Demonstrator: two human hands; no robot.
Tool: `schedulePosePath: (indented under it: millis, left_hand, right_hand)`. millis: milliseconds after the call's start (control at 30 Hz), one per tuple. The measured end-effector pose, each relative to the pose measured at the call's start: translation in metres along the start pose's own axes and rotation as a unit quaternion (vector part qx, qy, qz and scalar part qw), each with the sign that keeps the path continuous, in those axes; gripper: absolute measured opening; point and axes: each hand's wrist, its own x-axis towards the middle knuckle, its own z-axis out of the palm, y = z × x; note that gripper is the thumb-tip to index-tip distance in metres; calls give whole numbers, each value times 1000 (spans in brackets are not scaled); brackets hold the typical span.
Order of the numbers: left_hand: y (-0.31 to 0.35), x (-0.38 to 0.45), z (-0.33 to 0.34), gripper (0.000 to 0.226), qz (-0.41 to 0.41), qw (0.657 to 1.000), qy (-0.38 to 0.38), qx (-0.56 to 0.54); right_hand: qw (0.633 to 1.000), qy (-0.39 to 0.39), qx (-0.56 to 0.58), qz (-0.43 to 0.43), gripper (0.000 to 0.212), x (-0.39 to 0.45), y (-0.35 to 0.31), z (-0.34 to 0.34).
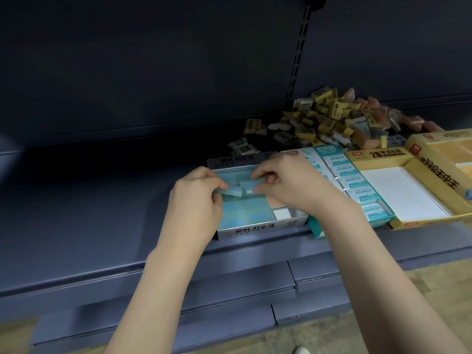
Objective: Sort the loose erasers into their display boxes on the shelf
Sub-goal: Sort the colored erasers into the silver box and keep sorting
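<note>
Erasers in pale blue wrappers (236, 191) were held just above the grey display box (258, 227) at the near edge of the shelf (89, 200), one in each hand. The left hand (199, 198) pinched its eraser between thumb and curled fingers, the piece lying roughly left to right. The right hand (288, 182) pinched a second eraser (249, 186) just beside the first, the two nearly touching. Both hung directly over the box's far half, where some blue already showed; the near rows held more blue erasers, and one bare white gap (281, 214) remained at the near right corner. That gap lay on the right hand's side, so I judged the right hand better placed to fill it, with the eraser's long axis squared to the rows first.

To the right sat a teal box (357, 190) lined with white-labelled erasers, then a yellow box (408, 190) with a bare white floor, and another yellow box (447, 162) at the far right. Behind them, a mixed heap of loose erasers (339, 118) lay against the dark back panel. The shelving was dark blue-grey; below it, a wood-patterned floor showed.
</note>
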Motion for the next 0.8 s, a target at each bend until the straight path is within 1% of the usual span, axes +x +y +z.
schedulePosePath:
  millis: [133,267,300,333,400,467,500,567,700,767,800]
  left_hand:
    - [2,-2,0,20,7,998,-10,60]
    - [5,-3,-9,4,20,989,-50,139]
    - [6,-1,-11,4,16,987,-62,145]
    - [5,0,-13,9,6,986,-76,145]
    - [5,4,-15,28,-8,985,-100,140]
    - [5,8,-16,46,-3,982,-125,145]
    - [6,10,-16,51,1,979,-140,150]
    - [6,13,-15,53,8,973,-170,159]
    - [3,18,-11,47,27,963,-212,165]
    - [2,19,-10,41,39,961,-218,163]
    - [2,20,-10,37,46,965,-205,155]
  right_hand:
    - [1000,-2,14,4,28,-2,3,1]
    - [1000,-3,15,3,28,-1,4,1]
    - [1000,-6,14,3,28,-1,4,1]
    - [1000,-9,15,2,29,-1,4,1]
    - [1000,-13,17,2,29,-1,4,0]
    - [1000,-15,14,2,29,0,4,0]
    - [1000,-16,11,1,29,0,4,0]
    - [1000,-20,6,-2,30,0,4,-1]
    - [1000,-29,2,-11,31,-1,3,-3]
    - [999,-35,-7,-15,32,-1,2,-5]
    - [999,-36,-14,-18,32,0,2,-5]
